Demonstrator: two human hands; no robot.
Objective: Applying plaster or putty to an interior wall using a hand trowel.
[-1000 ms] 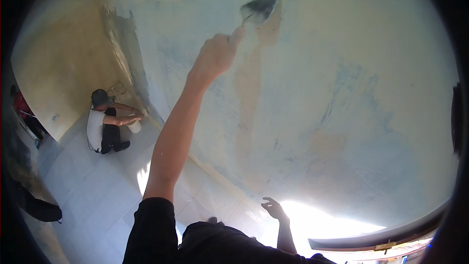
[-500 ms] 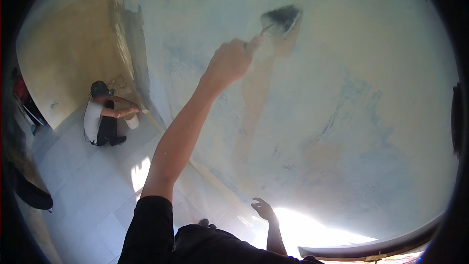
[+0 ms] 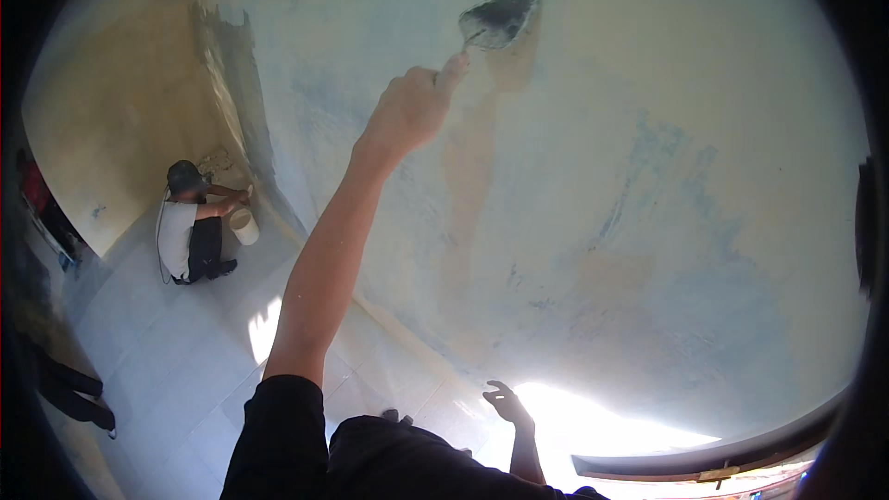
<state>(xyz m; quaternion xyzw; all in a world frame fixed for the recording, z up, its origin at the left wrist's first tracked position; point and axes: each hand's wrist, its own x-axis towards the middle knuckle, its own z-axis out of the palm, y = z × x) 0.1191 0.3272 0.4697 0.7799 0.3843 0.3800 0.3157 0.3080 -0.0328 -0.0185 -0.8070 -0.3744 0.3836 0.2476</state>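
Note:
My left hand is closed round the handle of a pointed trowel, its arm stretched up across the picture. The trowel's dark, smeared blade is at the upper part of a wall with patchy pale yellow and blue colour. Whether the blade touches the surface is hard to tell. Its shadow and my arm's shadow fall on the wall just to the right. Low down, my right hand is open beside the wall's sunlit lower part, its fingers bent and apart with nothing in them.
At the left, another person sits on the tiled floor by the wall corner, next to a white bucket. Dark-trousered legs show at the left edge. A window-like ledge curves along the lower right.
My left hand and the trowel have moved up and to the left along the wall. The seated person's hands have shifted toward the corner, and more of the legs at the left edge shows.

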